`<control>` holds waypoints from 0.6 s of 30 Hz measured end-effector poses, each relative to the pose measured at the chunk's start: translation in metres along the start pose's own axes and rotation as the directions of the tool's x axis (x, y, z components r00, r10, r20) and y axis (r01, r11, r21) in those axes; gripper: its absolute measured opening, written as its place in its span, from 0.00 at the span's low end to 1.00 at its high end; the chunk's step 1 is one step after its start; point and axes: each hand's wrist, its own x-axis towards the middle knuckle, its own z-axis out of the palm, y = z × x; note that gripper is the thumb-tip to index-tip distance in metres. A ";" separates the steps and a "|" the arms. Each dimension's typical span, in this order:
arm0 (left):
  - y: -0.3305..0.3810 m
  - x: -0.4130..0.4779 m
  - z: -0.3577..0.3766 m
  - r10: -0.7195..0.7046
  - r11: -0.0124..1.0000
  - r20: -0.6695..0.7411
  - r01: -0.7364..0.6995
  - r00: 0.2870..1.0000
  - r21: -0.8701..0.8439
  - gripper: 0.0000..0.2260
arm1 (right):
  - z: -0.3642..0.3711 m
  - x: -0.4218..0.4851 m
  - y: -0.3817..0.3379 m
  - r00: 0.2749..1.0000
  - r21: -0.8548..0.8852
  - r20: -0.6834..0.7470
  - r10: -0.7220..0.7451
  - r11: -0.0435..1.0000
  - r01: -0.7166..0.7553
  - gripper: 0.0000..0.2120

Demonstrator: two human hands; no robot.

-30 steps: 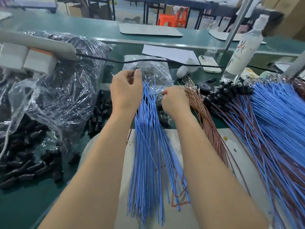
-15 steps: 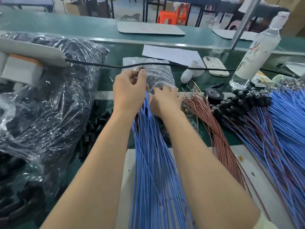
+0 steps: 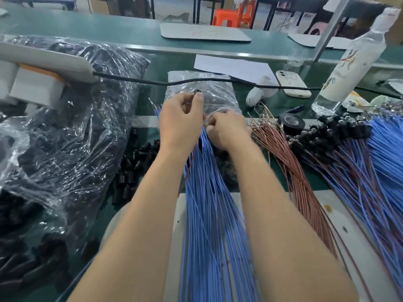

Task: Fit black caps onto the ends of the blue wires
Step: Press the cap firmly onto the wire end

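Pinching one black cap (image 3: pixel 197 92) between thumb and forefinger, my left hand (image 3: pixel 180 120) hangs just above the far end of the blue wires (image 3: pixel 209 203), a bundle running between both forearms. My right hand (image 3: pixel 229 130) sits at that same end, fingers curled on the wire tips; which wire, I cannot tell. Left of the bundle lie loose black caps (image 3: pixel 135 168) and a clear bag (image 3: pixel 65 131) of more. Right of it are brown wires (image 3: pixel 290 166), a black tape roll (image 3: pixel 292 123) and capped blue wires (image 3: pixel 357 162). Farther right stands a clear bottle (image 3: pixel 349 68), its label too blurred to read.
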 end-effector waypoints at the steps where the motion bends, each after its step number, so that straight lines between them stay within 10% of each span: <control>1: -0.001 -0.001 -0.003 -0.006 1.000 -0.001 0.006 1.000 -0.013 0.08 | -0.008 -0.005 0.006 0.998 0.054 0.025 -0.062 0.997 0.061 0.11; 6: -0.001 -0.003 -0.016 -0.024 0.999 0.003 0.024 1.000 -0.023 0.07 | -0.045 -0.038 0.038 0.968 0.270 0.107 -0.228 0.943 0.192 0.13; 11: -0.001 -0.009 -0.014 -0.026 0.999 0.076 0.024 0.997 0.031 0.07 | -0.039 -0.048 0.053 0.997 0.465 -0.029 -0.075 0.882 0.080 0.20; 18: -0.005 -0.019 -0.009 -0.044 0.999 0.051 0.043 0.998 0.021 0.11 | -0.014 -0.056 0.034 0.985 0.325 -0.012 -0.171 0.931 0.166 0.25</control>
